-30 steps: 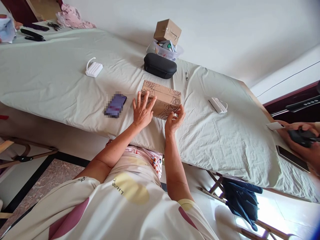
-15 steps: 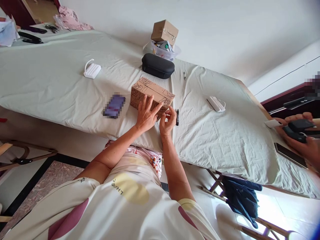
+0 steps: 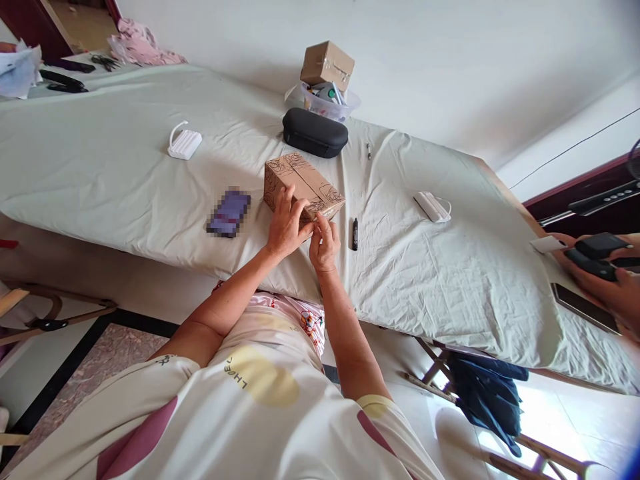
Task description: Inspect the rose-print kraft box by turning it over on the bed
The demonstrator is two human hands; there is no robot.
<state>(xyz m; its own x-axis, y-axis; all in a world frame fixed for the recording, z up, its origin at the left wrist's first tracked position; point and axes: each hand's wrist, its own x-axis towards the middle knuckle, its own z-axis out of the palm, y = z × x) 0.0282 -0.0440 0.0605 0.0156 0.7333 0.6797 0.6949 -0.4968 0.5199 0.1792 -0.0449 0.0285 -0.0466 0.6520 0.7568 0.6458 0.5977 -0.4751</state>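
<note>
On the pale-green, cloth-covered tabletop (image 3: 400,287), the black-scribbled, rectangular brown cardboard box (image 3: 309,181) should handle light and stiff, best held by opposite sides; left hand (image 3: 286,229) contacts it, fingers apart; right hand (image 3: 325,248), fingers bent, adjoins its near end, closure indeterminable.

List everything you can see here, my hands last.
Tablecloth: 1, pale green, across middle
Scribbled cardboard box: 1, brown, at both hands
Marker: 1, black, right of that box
Hard case: 1, black, centre back
Plastic tub: 1, clear, behind the case
Plain cardboard box: 1, brown, at the tub
Looped devices: 2, white, left and right
Phones: 2, dark, left and right
Slim item: 1, dark, right of case
Cloth: 1, pink, upper left
Garment: 1, dark blue, lower right
Handheld device: 1, black, another person's hand, right
Shirt: 1, mostly white, bottom
Left hand: 1, bare, on scribbled box
Right hand: 1, bare, at its near edge
</note>
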